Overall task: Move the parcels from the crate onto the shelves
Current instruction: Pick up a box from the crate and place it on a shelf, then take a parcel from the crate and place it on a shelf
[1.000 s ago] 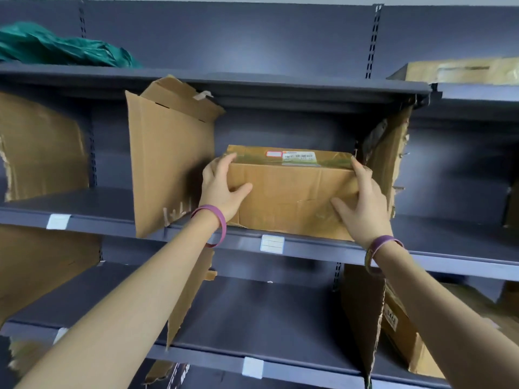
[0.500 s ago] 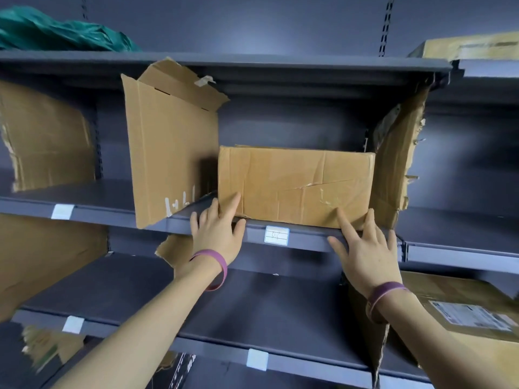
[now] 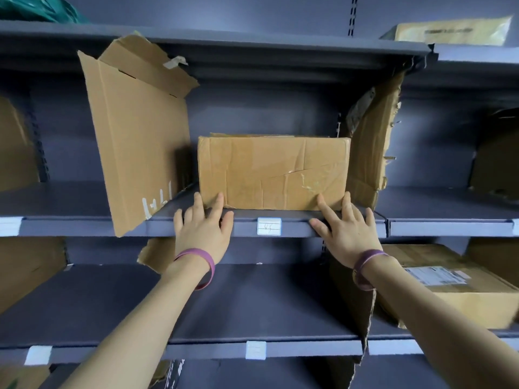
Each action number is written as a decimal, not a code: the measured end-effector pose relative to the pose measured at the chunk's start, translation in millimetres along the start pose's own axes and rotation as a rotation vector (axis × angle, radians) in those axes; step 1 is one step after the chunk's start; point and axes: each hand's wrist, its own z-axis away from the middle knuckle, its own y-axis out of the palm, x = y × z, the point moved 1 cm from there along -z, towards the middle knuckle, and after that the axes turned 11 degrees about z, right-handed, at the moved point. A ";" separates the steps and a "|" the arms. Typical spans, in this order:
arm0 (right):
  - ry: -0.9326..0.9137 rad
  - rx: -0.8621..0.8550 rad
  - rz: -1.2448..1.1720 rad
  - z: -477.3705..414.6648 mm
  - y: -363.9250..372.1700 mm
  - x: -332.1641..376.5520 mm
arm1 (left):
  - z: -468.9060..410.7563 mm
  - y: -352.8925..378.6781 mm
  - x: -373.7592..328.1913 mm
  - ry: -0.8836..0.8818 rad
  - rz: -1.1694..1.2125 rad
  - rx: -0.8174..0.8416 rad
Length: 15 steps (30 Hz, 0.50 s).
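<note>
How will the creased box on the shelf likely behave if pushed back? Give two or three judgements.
The box will probably slide, not tip: it is wider than tall and sits flat on the shelf. Its creased front suggests soft walls that may give under a push. Weight cannot be told.

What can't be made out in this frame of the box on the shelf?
- Crate: outside the head view.
- Box: top and back hidden behind its front face; depth on the shelf unclear.
- Shelf tag: handwriting too small to read.
- Lower parcel: label blurred, right side cut off by the frame edge.
- Green item: cut off by the top edge.
- Left hand, right hand: fingertips cover the box's lower corners; contact unclear.
</note>
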 end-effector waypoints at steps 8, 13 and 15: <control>-0.032 -0.082 -0.126 58.1 9.3 7.9 | 51.2 -5.9 -36.7 0.013 0.397 -0.069; 0.020 -0.057 -0.210 115.7 18.4 -31.6 | 98.2 -1.5 -93.8 0.251 0.732 0.007; 0.031 -0.040 -0.198 144.0 24.4 -57.0 | 124.9 15.0 -120.2 0.305 0.790 0.101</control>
